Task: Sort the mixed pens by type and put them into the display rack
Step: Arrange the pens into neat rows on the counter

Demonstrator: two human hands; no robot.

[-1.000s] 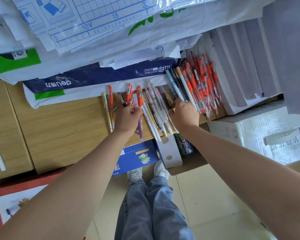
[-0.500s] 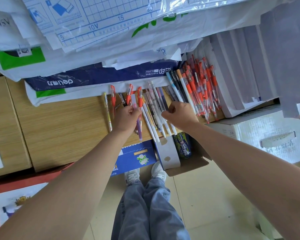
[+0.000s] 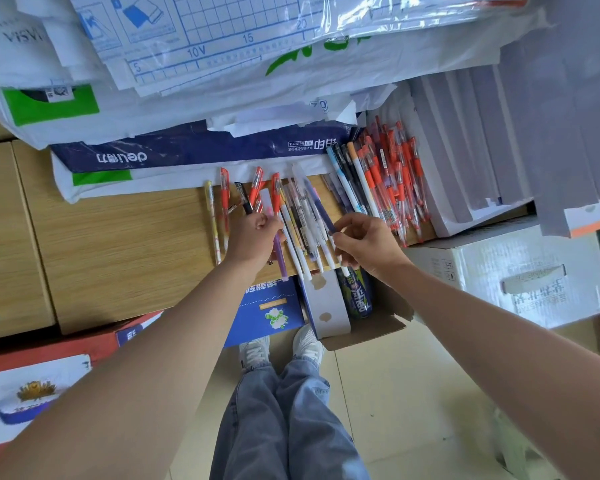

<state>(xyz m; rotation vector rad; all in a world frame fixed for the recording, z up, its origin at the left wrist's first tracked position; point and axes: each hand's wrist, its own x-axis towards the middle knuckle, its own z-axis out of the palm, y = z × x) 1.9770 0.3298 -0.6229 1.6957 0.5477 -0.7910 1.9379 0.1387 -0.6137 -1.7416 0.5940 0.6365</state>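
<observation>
Mixed pens lie on a wooden tabletop [image 3: 125, 244]. A heap of orange-capped pens [image 3: 395, 188] fills the right end, beside white ones. Loose white pens [image 3: 303, 233], a yellow pen [image 3: 211, 220] and orange-capped pens [image 3: 225, 192] spread in the middle. My left hand [image 3: 253, 237] lies on the loose pens, fingers curled around a purple pen [image 3: 280, 261] and others. My right hand [image 3: 368, 245] pinches a dark blue pen [image 3: 321, 209], lifted slightly over the white ones. No display rack can be made out.
Stacked paper packs and plastic bags [image 3: 222, 81] overhang the table's back. White sheets [image 3: 471, 150] stand at the right. A white box [image 3: 520, 271] sits to the right, an open cardboard box [image 3: 371, 327] with a can below the table edge. My legs stand underneath.
My right hand has drawn back left from the orange heap and now pinches a dark blue pen above the white pens. My left hand has stayed on the loose pens.
</observation>
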